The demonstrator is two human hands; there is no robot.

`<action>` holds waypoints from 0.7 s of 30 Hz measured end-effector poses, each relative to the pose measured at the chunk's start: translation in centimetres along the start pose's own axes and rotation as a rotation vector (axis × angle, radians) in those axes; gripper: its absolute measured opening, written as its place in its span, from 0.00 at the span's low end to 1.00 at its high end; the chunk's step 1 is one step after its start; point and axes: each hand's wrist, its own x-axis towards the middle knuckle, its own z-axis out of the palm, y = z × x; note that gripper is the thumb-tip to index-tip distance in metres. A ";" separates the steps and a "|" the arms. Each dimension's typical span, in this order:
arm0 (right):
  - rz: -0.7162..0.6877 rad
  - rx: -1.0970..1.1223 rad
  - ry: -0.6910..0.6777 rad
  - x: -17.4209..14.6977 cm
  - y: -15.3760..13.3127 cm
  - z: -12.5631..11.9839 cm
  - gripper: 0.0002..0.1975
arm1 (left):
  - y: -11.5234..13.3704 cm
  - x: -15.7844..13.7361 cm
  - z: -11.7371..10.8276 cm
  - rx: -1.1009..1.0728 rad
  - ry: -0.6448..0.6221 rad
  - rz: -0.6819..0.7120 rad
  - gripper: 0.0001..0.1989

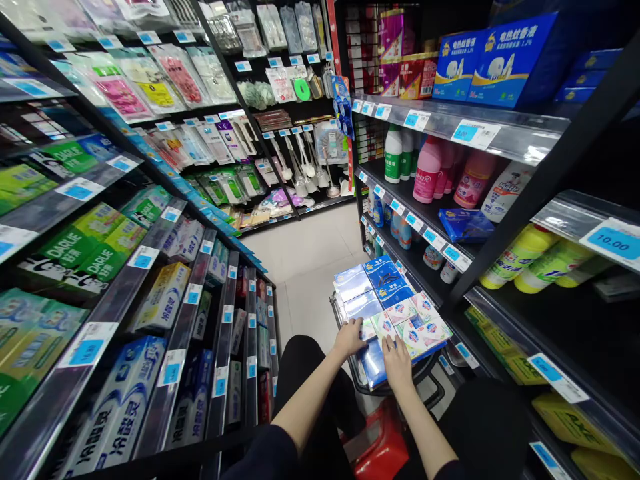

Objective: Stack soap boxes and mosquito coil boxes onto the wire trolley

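Observation:
A row of small white, green and pink soap boxes (421,329) lies on top of flat blue boxes (384,280) on a black cart (434,387). My left hand (351,337) closes its fingers on the left end of the nearest soap box (369,329). Close to its right, my right hand (397,360) has its fingers curled against the near side of the soap box beside it. The undersides of both hands are hidden. Between my wrists, a plain blue box face (374,363) shows at the near left of the stack.
A shelf of toothpaste boxes (145,393) runs along my left. On the right, shelves hold bottles (427,170), blue cartons (515,60) and yellow-green packs (570,420). A red stool-like object (383,443) stands between my legs. Tiled floor (310,257) lies ahead.

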 end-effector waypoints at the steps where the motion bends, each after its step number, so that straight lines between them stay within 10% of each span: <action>1: 0.002 -0.007 0.010 -0.2 0.3 0.4 0.19 | 0.0 0.0 0.0 0.000 0.001 0.001 0.33; 21: 0.055 0.004 -0.002 1.4 -0.1 0.1 0.10 | 0.5 0.0 -0.1 -0.022 -0.019 -0.023 0.34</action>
